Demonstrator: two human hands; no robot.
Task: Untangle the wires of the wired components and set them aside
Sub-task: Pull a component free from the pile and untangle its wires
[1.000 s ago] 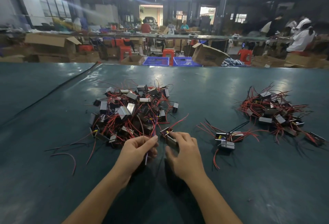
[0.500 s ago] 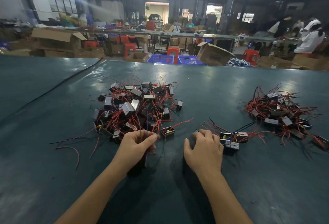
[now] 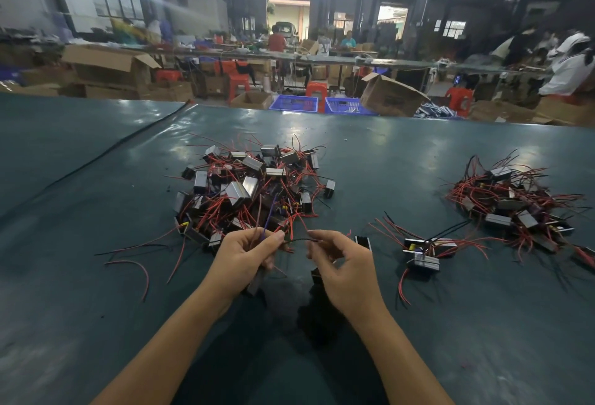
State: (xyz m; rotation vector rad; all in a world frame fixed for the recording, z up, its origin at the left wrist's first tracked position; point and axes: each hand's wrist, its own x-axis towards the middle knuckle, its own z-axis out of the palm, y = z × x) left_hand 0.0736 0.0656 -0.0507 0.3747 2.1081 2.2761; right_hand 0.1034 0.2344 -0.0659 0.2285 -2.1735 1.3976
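A tangled heap of small boxy components with red and black wires (image 3: pixel 254 189) lies on the dark green table (image 3: pixel 96 324) straight ahead. My left hand (image 3: pixel 244 259) grips one component, whose dark body (image 3: pixel 256 282) hangs below my palm while its wires stick up between my fingers. A thin black wire (image 3: pixel 297 240) runs from that hand to my right hand (image 3: pixel 344 269), which pinches its other end. A second heap of components (image 3: pixel 515 205) sits at the right, and two or three separate ones (image 3: pixel 425 256) lie between the heaps.
One single component (image 3: pixel 363 241) lies just beyond my right hand. Loose red and black wires (image 3: pixel 138 263) trail on the table left of the heap. A black cable (image 3: pixel 112 153) crosses the table's far left. Cardboard boxes, blue crates and people fill the hall behind.
My right hand has come back from the small group on the right to the middle and taken the black wire. My left hand still holds its component, lifted slightly.
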